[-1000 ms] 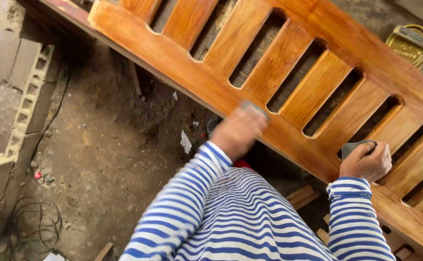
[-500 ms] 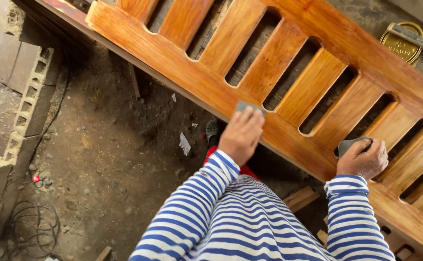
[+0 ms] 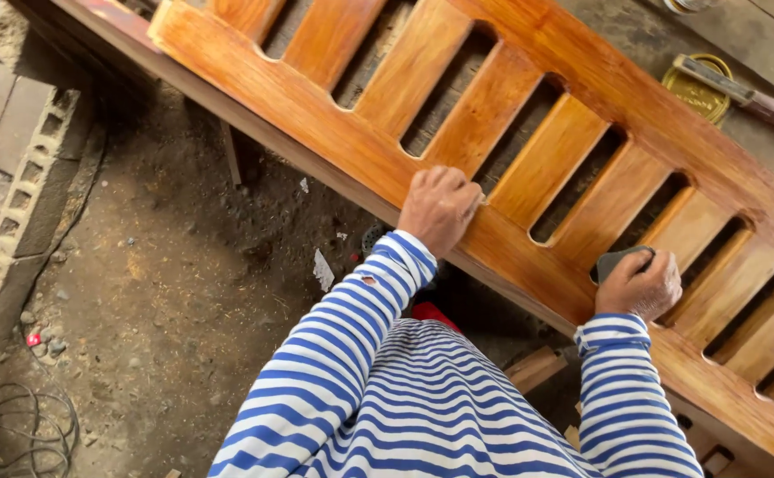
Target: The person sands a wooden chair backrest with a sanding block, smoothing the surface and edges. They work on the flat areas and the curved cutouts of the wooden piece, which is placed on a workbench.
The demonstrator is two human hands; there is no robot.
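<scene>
I see my left hand (image 3: 438, 205) lying knuckles-up on the lower rail of the slatted wooden frame (image 3: 528, 106); its grip is curled, and whether anything sits under the palm I cannot tell. My right hand (image 3: 639, 285) is closed over a dark grey sanding pad (image 3: 619, 259), pressed to the same rail below a slot, probably so the pad lies flat on the varnish. The frame runs aslant above the dirt floor (image 3: 174, 283). A round brass tin (image 3: 695, 88) sits beyond it.
</scene>
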